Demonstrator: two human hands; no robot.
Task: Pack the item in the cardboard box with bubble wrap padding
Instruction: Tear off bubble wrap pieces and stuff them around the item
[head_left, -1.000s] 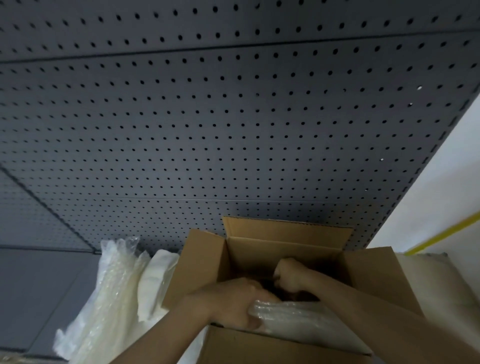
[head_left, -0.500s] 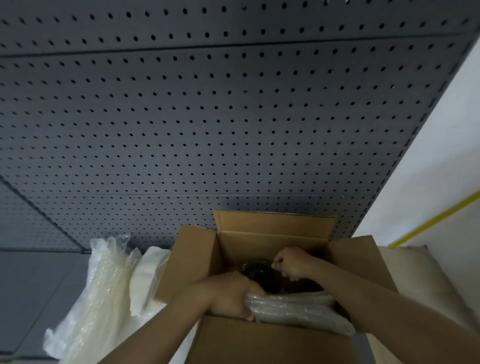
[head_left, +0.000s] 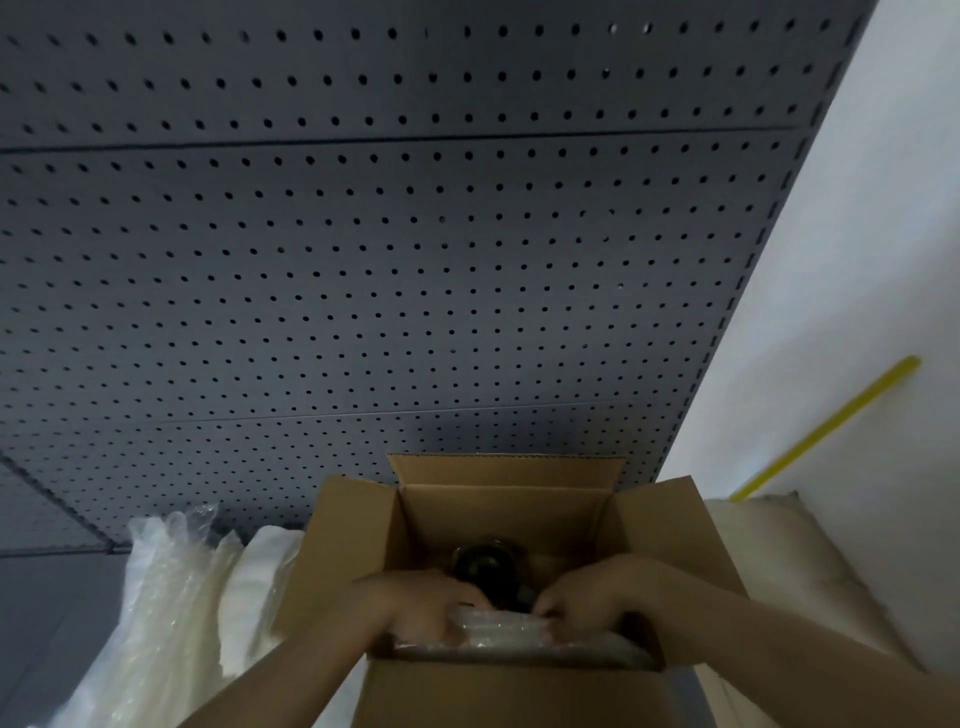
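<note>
An open brown cardboard box (head_left: 519, 696) stands low in the middle of the view, its flaps up. Deep inside lies a dark round item (head_left: 485, 569), partly hidden in shadow. A folded piece of clear bubble wrap (head_left: 501, 631) lies along the box's near inner wall. My left hand (head_left: 415, 605) grips its left end and my right hand (head_left: 582, 603) grips its right end, both hands inside the box just in front of the dark item.
A heap of loose bubble wrap and white foam sheets (head_left: 171, 613) lies left of the box. A pale cushion-like pad (head_left: 779, 561) sits to its right. Behind rises a grey pegboard panel (head_left: 363, 260), with a white wall and a yellow strip (head_left: 826, 428) at the right.
My right hand has come back from deep in the box to the bubble wrap's right end. The wrap now sits lower against the near wall, and the dark item shows.
</note>
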